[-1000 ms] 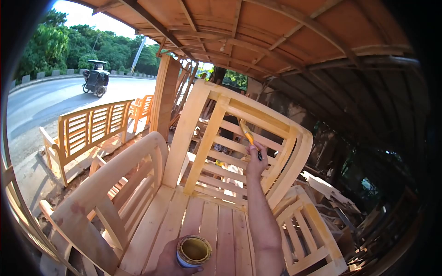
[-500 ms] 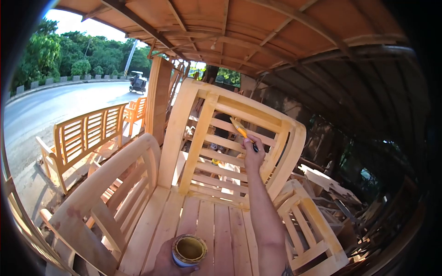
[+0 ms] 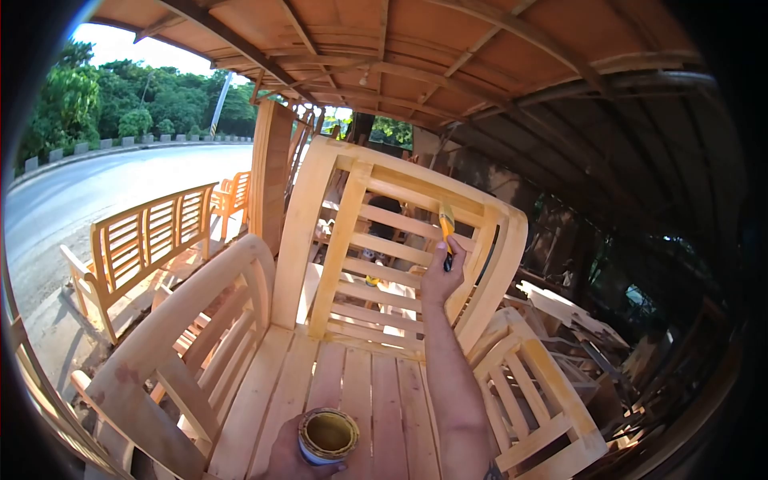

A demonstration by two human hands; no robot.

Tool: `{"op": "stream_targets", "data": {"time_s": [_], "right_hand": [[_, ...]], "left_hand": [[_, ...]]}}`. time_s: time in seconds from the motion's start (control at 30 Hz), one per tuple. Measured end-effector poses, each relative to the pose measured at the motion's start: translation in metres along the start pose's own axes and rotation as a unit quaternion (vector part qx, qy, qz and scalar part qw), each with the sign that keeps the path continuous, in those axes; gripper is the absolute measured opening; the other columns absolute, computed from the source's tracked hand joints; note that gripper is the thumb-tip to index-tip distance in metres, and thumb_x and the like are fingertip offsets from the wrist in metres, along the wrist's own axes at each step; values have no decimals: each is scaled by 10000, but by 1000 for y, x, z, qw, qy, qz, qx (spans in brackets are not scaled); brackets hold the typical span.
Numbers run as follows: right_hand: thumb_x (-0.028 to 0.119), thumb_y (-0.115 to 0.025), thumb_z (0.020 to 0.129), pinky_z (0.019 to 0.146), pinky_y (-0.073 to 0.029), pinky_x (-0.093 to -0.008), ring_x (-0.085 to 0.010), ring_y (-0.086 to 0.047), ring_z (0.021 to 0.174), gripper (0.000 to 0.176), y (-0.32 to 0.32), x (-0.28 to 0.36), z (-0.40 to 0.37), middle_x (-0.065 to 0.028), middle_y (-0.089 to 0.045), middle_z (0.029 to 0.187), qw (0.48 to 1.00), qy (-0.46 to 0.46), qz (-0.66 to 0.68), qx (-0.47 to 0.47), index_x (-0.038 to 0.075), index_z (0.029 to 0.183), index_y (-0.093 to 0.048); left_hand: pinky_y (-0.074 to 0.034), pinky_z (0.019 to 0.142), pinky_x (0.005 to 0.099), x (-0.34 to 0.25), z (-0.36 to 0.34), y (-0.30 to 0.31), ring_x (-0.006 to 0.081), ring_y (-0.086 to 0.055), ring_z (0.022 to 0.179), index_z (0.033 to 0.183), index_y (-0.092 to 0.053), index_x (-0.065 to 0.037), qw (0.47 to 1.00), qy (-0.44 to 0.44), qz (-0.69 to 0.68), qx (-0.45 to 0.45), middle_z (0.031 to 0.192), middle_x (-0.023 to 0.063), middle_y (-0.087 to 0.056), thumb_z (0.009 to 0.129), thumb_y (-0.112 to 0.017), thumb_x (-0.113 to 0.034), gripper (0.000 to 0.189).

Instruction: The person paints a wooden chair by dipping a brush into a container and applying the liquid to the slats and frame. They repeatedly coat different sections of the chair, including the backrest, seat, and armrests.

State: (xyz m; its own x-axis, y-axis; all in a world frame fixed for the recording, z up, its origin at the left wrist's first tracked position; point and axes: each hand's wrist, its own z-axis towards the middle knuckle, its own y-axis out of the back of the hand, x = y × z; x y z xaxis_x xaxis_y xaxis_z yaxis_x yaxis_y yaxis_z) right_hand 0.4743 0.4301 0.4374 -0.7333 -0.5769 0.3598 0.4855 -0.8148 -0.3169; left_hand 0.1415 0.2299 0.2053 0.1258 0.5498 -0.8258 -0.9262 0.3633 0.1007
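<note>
My right hand (image 3: 442, 270) is closed round the handle of a paintbrush (image 3: 446, 226) with a yellow ferrule. The bristles point up and lie against the upper rail of the slatted wooden backrest (image 3: 346, 228). Low in the view, my left hand (image 3: 284, 454) holds an open can (image 3: 328, 436) with yellowish-brown liquid inside, above the plank seat (image 3: 258, 400). A rounded wooden armrest (image 3: 152, 344) is on the left of the seat, and another armrest frame (image 3: 552, 400) is on the right.
Beyond the left armrest are a slatted bench (image 3: 152, 232) and an orange chair (image 3: 232, 196), beside a road (image 3: 136, 172). Wood pieces (image 3: 572, 312) lie piled at the right. A roof (image 3: 336, 32) with beams spans overhead.
The brush in my right hand has moved right along the upper part of the backrest and turned more upright. The vehicle on the road is no longer visible. My left hand keeps the can in place.
</note>
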Motion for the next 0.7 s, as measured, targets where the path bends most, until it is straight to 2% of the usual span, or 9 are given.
{"op": "stream_targets", "data": {"time_s": [0.07, 0.17, 0.3, 0.4, 0.53, 0.7], "right_hand": [[165, -689, 961, 795, -549, -343, -208, -696, 904, 249, -11, -9, -15, -143, -722, 1028, 996, -49, -35, 66, 12, 1157, -676], [184, -678, 979, 719, -495, -252, -84, -599, 791, 217, -25, -9, -24, -67, -729, 928, 996, -11, -24, 81, 59, 1156, -691], [150, -667, 979, 736, -538, -265, -108, -664, 788, 191, -10, -5, -3, -85, -737, 935, 983, -64, 14, 171, 22, 1118, -687], [133, -650, 988, 743, -565, -273, -139, -693, 798, 165, 7, -22, 35, -95, -734, 939, 976, -153, 63, 140, 9, 1093, -682], [123, -622, 1006, 747, -570, -270, -153, -693, 809, 176, 47, -45, 70, -115, -724, 956, 982, -138, 123, 22, -2, 1125, -658], [135, -627, 1007, 774, -573, -277, -146, -686, 829, 208, 64, -39, 54, -102, -716, 951, 986, -93, 121, -63, -22, 1142, -650]], "left_hand": [[-486, 1065, 402, 0, 0, -1, 250, -596, 1239, 1402, -383, 26, 1000, 1, -3, 2, 1328, 161, -601, 663, -960, -154, 955], [-486, 1065, 402, 0, 0, -1, 250, -595, 1240, 1403, -382, 27, 1000, 1, -4, 4, 1329, 162, -600, 663, -960, -154, 956], [-485, 1066, 403, 0, 0, 0, 250, -595, 1241, 1403, -379, 27, 1000, 1, -6, 10, 1330, 163, -599, 663, -961, -154, 959], [-485, 1067, 403, 0, 1, -1, 250, -594, 1242, 1403, -378, 28, 1000, 1, -10, 12, 1331, 163, -599, 663, -962, -155, 961], [-484, 1068, 404, 1, 2, -2, 250, -593, 1243, 1404, -375, 29, 1000, 2, -12, 16, 1333, 164, -598, 662, -962, -155, 963], [-483, 1069, 404, 1, 3, -2, 251, -593, 1244, 1404, -373, 30, 1000, 3, -16, 17, 1334, 165, -597, 662, -963, -155, 966]]}}
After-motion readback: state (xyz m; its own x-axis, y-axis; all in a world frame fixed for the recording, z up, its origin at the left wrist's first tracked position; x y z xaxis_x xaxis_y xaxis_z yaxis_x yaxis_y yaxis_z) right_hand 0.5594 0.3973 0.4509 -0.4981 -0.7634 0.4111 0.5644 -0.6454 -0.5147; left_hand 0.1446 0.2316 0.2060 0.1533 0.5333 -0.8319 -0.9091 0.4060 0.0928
